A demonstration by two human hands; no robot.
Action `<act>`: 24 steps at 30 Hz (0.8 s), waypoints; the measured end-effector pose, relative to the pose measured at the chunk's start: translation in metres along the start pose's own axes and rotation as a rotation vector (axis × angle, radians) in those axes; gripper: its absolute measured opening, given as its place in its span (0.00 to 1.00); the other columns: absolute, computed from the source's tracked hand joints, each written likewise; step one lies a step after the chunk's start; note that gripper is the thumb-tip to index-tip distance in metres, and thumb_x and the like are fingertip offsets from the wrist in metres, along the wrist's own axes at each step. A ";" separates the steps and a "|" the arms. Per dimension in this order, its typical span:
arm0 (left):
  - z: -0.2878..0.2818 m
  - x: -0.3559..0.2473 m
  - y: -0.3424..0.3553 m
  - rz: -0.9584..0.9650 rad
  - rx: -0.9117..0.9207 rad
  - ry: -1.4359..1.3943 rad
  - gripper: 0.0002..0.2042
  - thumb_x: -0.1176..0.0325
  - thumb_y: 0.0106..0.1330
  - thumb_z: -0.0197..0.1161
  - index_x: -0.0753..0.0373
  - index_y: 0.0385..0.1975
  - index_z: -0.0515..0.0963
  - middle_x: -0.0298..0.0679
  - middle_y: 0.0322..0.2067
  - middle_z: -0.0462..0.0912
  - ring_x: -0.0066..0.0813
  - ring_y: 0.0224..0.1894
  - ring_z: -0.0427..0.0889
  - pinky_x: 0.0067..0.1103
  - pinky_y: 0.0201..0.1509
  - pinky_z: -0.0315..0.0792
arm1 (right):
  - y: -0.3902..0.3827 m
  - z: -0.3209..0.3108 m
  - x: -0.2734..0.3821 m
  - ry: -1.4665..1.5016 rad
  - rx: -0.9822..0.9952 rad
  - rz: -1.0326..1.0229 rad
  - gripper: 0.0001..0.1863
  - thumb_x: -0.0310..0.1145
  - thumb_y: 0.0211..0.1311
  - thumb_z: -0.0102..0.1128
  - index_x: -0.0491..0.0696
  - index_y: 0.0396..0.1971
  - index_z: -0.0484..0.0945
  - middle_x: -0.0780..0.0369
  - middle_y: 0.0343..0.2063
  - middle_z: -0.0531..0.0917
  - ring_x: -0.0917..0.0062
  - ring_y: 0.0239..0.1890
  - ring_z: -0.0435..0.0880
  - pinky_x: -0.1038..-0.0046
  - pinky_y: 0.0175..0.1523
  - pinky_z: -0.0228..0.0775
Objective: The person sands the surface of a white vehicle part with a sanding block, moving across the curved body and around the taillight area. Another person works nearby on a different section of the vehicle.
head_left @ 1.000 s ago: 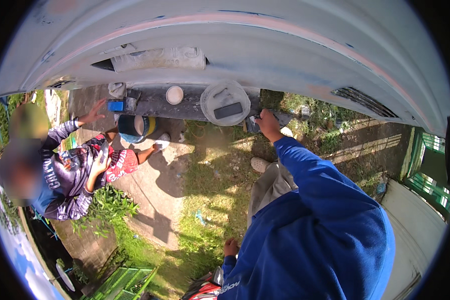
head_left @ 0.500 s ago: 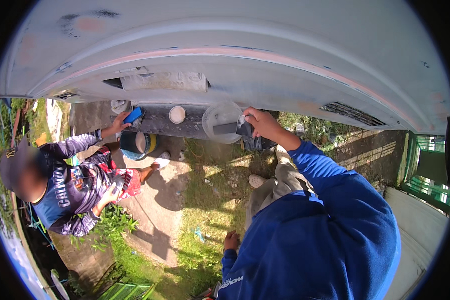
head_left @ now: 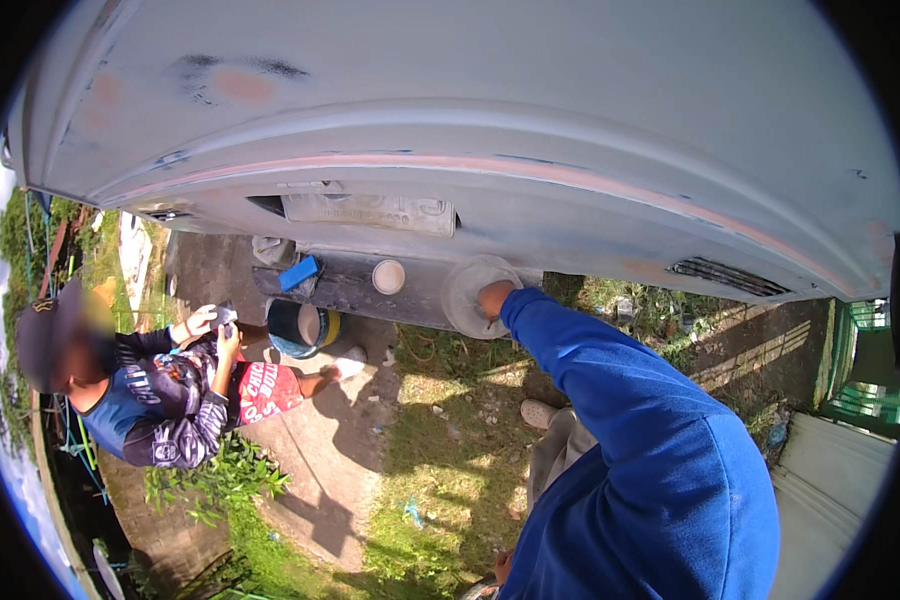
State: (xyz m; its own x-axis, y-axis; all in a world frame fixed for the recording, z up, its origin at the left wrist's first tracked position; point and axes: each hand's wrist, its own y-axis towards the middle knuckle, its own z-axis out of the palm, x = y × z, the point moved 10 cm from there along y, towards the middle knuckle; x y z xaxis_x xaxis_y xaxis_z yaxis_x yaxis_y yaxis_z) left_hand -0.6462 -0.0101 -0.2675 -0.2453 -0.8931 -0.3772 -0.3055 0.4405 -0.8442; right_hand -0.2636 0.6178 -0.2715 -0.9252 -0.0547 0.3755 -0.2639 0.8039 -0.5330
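My right hand (head_left: 494, 298) is down inside a clear round plastic tub (head_left: 462, 312), its fingers curled and partly hidden; whatever they hold is out of sight. The tub sits at the right end of a dark, white-smeared ledge (head_left: 420, 305). Left of it on the ledge stands a small cup of pale pinkish material (head_left: 389, 277), and farther left lies a blue block (head_left: 298, 273). Low in the picture, my left hand (head_left: 503, 567) hangs beside my body, mostly covered by my blue sleeve and torso, so its fingers do not show clearly.
A large grey vehicle panel (head_left: 530, 70) with pink and dark patches curves above the ledge. At left a co-worker (head_left: 170, 390) holds a small dark piece in both hands. A dark bucket (head_left: 295, 328) stands near them. A crumpled pale cloth or bag (head_left: 273, 250) lies behind the blue block.
My right hand, earlier gripping a dark grey flat piece at the tub's right rim, has gone into the tub. The co-worker has let go of the blue block and brought both hands together.
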 end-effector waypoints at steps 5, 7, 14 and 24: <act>-0.022 -0.040 0.018 0.099 0.019 -0.027 0.12 0.73 0.65 0.60 0.66 0.46 0.83 0.40 0.35 0.87 0.22 0.33 0.82 0.20 0.39 0.76 | 0.002 0.017 -0.007 -0.046 -0.296 0.051 0.17 0.38 0.54 0.68 0.44 0.40 0.86 0.53 0.44 0.85 0.58 0.50 0.83 0.53 0.50 0.76; -0.028 -0.068 0.042 0.194 0.024 -0.097 0.12 0.74 0.65 0.60 0.66 0.46 0.83 0.40 0.36 0.87 0.22 0.34 0.82 0.20 0.39 0.76 | -0.022 -0.011 0.018 -0.001 -0.327 -0.041 0.16 0.39 0.57 0.66 0.43 0.40 0.85 0.54 0.44 0.83 0.57 0.51 0.82 0.53 0.51 0.75; 0.039 -0.415 0.016 0.863 0.180 0.187 0.15 0.68 0.68 0.64 0.68 0.51 0.80 0.39 0.36 0.86 0.22 0.36 0.82 0.23 0.42 0.76 | -0.152 -0.098 0.048 0.401 -0.544 -0.218 0.18 0.41 0.62 0.63 0.40 0.43 0.79 0.51 0.45 0.79 0.51 0.49 0.79 0.54 0.53 0.71; 0.146 -0.683 -0.207 1.772 -0.287 0.529 0.22 0.69 0.61 0.63 0.63 0.56 0.75 0.46 0.58 0.73 0.51 0.51 0.76 0.38 0.56 0.73 | -0.368 -0.080 -0.007 0.328 -0.650 -0.110 0.15 0.38 0.66 0.60 0.39 0.32 0.81 0.50 0.67 0.68 0.53 0.63 0.72 0.58 0.65 0.68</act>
State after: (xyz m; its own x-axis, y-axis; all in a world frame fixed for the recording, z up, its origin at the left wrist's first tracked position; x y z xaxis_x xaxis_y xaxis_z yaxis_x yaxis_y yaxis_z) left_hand -0.2811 0.4954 0.1089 -0.6153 0.6531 -0.4414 0.4788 0.7545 0.4489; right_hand -0.1385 0.3697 -0.0175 -0.7468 -0.0573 0.6625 -0.0414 0.9984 0.0398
